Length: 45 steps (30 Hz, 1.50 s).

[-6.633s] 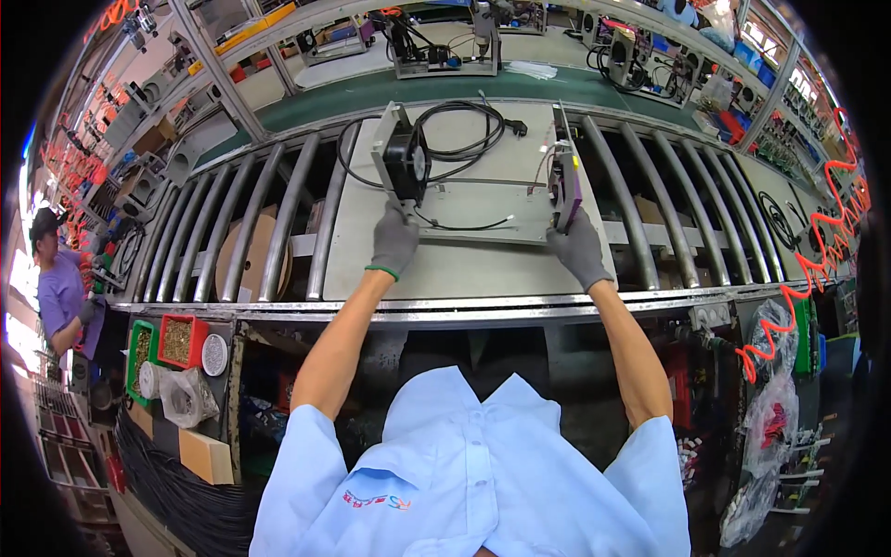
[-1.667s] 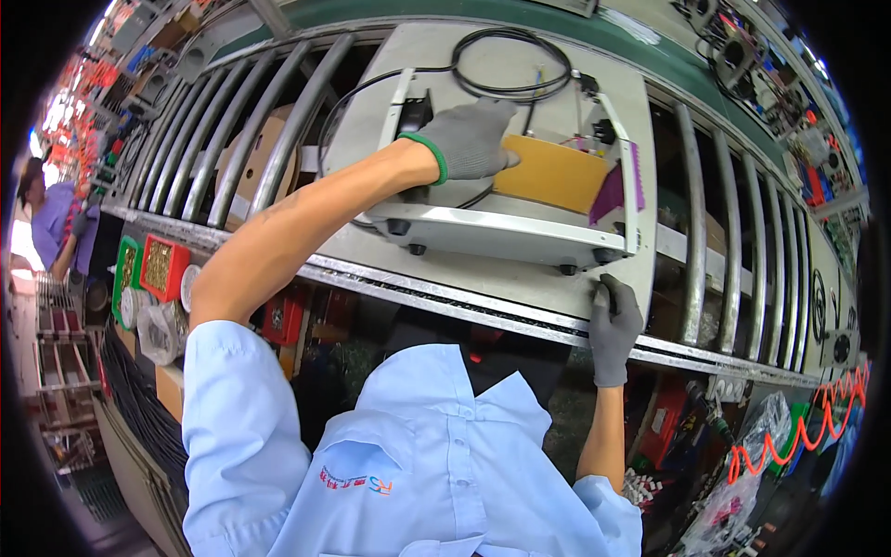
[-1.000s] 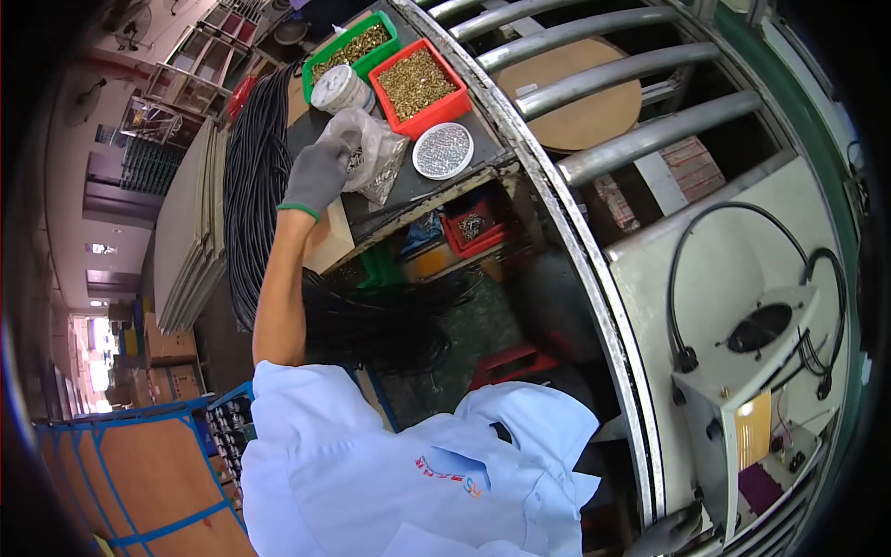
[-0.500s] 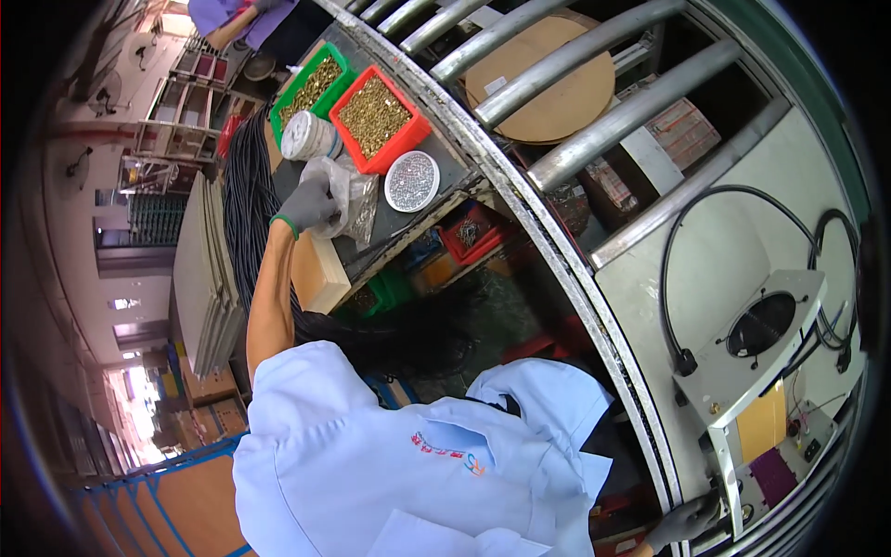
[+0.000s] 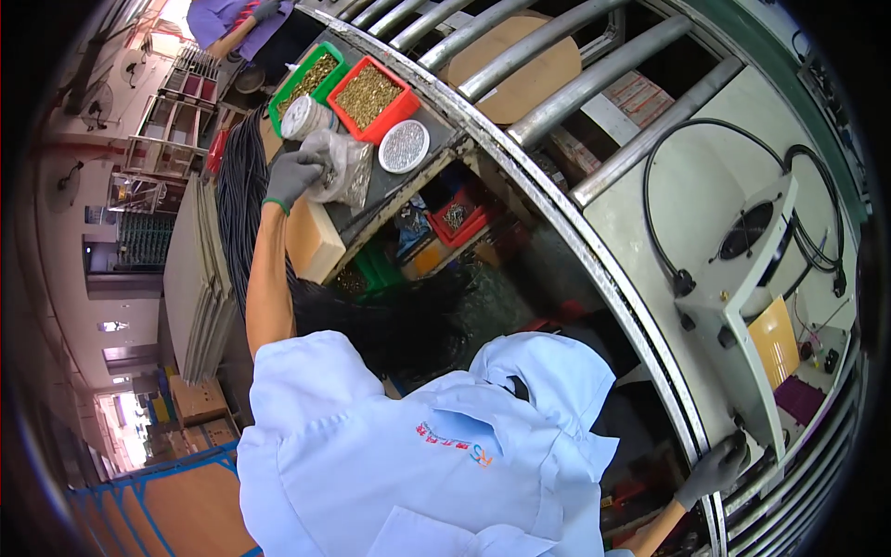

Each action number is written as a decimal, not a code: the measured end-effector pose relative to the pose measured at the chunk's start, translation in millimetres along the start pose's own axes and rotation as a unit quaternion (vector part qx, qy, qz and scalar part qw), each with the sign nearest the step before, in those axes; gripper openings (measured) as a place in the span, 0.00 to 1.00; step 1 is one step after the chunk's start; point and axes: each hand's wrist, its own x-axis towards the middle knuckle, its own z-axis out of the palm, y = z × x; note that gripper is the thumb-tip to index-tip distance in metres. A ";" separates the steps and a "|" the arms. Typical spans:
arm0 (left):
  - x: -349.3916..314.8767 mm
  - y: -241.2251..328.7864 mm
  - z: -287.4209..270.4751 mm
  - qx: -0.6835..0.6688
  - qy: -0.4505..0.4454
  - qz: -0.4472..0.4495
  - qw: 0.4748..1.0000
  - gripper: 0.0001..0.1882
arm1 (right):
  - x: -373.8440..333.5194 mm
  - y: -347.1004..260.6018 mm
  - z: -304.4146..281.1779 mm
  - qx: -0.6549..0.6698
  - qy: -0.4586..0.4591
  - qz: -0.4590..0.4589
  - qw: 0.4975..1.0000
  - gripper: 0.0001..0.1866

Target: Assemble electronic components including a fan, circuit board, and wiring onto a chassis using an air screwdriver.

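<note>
My left hand [image 5: 295, 176], in a grey glove with a green cuff, is at the open side of a clear plastic bag [image 5: 345, 169] of small metal parts. Its fingers are curled together, and whatever they hold is too small to make out. Down at the right, my right hand [image 5: 716, 470], also gloved, has its fingers bent round the near end of a pale metal panel [image 5: 754, 325]. The panel has a round dark fan opening [image 5: 750, 230] and stands tilted on the white surface, with a black cable [image 5: 647, 200] looping behind.
Beside the bag are a red bin [image 5: 373, 97] and a green bin [image 5: 309, 84] of brass-coloured parts, a white tub [image 5: 306, 119] and a round lid of silver parts [image 5: 404, 147]. Black cables [image 5: 243, 200] hang left. Metal rollers [image 5: 603, 79] line the far side. Another person [image 5: 237, 23] stands at the back.
My left hand has drawn back leftward out of the bag. My right hand has moved up and right, and the metal panel has turned to stand more edge-on.
</note>
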 end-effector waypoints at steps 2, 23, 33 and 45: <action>-5.7 -6.2 0.1 -0.054 0.045 -0.004 0.997 0.11 | -0.9 4.9 0.4 -0.002 0.002 -0.024 1.000 0.16; -231.9 371.5 326.6 -0.115 -0.363 0.448 0.809 0.14 | 1.2 -40.4 -12.7 0.028 0.133 -0.030 0.990 0.07; -297.9 401.4 447.2 -0.011 -0.250 0.634 0.732 0.12 | 2.5 -42.4 -13.0 0.054 0.125 0.006 0.991 0.08; -244.0 340.7 379.2 -0.085 -0.143 0.533 0.830 0.11 | -6.3 -69.4 -14.0 0.131 0.058 -0.032 0.989 0.10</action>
